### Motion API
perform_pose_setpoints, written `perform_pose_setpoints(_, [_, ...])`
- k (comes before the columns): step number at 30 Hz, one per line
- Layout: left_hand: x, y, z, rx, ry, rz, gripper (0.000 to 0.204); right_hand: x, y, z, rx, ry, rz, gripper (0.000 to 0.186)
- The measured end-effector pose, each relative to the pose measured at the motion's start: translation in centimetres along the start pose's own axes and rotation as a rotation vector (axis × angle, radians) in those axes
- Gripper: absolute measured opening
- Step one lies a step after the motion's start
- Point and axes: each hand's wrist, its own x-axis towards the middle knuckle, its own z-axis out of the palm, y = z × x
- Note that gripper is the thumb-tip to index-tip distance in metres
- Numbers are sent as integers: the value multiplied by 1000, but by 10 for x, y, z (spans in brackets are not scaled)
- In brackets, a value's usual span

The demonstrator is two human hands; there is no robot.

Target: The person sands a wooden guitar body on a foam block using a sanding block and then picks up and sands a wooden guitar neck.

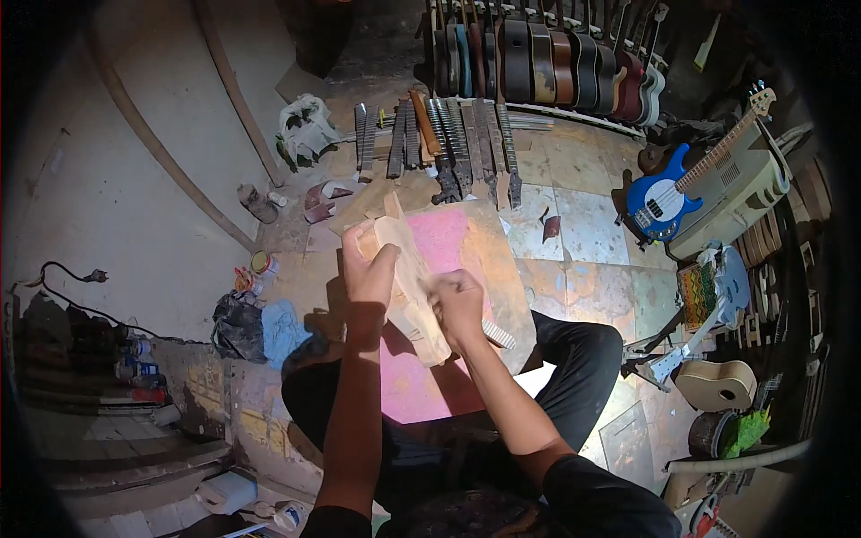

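Note:
A long pale wooden block [418, 325], with a narrow tongue at its far end, stands tilted over a low work board. My left hand [366, 267] grips its upper left part, thumb across the face. Against the block's right side, my right hand [459, 298] is closed with bent fingers, slightly blurred. Whatever its fingers may hold is too hidden to name. Under the block lies a pink sheet [402, 387] on the board [504, 260]. A pale ribbed strip [499, 334] lies just right of my right wrist.
Several guitar necks [459, 143] lie beyond the board, before a row of guitars [543, 63]. At right stand a blue bass guitar [665, 199] and an acoustic guitar body [715, 386]. A black bag [239, 323], blue cloth [283, 332] and small cans [262, 263] sit left.

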Motion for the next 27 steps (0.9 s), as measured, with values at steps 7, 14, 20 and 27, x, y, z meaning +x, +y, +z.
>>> perform_pose_setpoints(7, [12,-15,-5,-11,6,21,55,-14,-6,-16,-12,-157,10,15])
perform_pose_setpoints(14, [8,-5,3,55,-1,50,55,-2,3,-5,-200,-318,-184,16])
perform_pose_setpoints(20, [11,-7,4,49,-17,16,57,1,8,6,67,-28,-57,17])
perform_pose_setpoints(27, [11,-22,-6,91,4,113,58,-12,0,-23,30,30,56,15])
